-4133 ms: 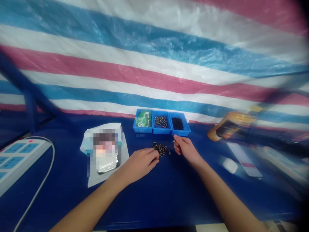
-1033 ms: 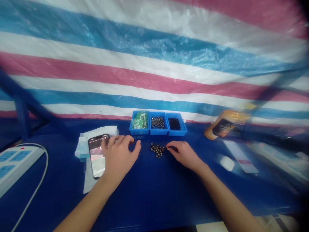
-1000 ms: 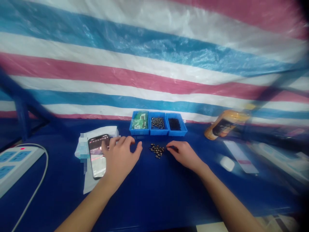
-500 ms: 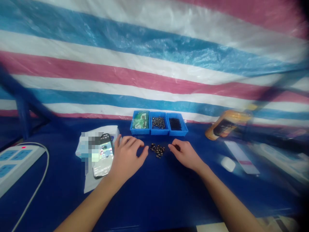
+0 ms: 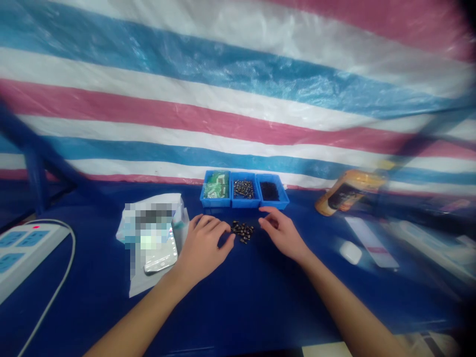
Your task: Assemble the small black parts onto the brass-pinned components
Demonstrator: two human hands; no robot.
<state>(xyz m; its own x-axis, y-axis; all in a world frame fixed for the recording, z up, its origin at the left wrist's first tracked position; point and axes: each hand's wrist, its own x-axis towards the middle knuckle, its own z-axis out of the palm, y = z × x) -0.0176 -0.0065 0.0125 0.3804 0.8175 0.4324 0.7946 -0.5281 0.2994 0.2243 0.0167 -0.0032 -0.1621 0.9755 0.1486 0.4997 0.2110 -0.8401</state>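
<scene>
Head view: the left hand (image 5: pixel 208 243) curves at the near-left edge of a pile of small metal fittings (image 5: pixel 243 231), thumb and fingertips parted; contact is unclear. The right hand (image 5: pixel 284 234), right of the pile, spreads thumb and index, nothing visible between. Picking seems in hand, calling for a fine pinch next. Beyond both hands sit blue bins (image 5: pixel 246 204).

1. Parts pile (image 5: pixel 243 231), between left hand (image 5: pixel 206 242) and right hand (image 5: pixel 284 234): dark metal look, shiny glints.
2. Trays (image 5: pixel 245 204), past both hands: smooth blue plastic, slight sheen.
3. Phone (image 5: pixel 162 259), left of left hand: glossy, glass-like front.
4. White case (image 5: pixel 351 253), right of right hand: smooth, plastic-looking.
5. Tabletop (image 5: pixel 245 297), under both hands: smooth, satin blue.
6. Striped sheet (image 5: pixel 208 111), beyond both hands: wrinkled plastic, glossy.
</scene>
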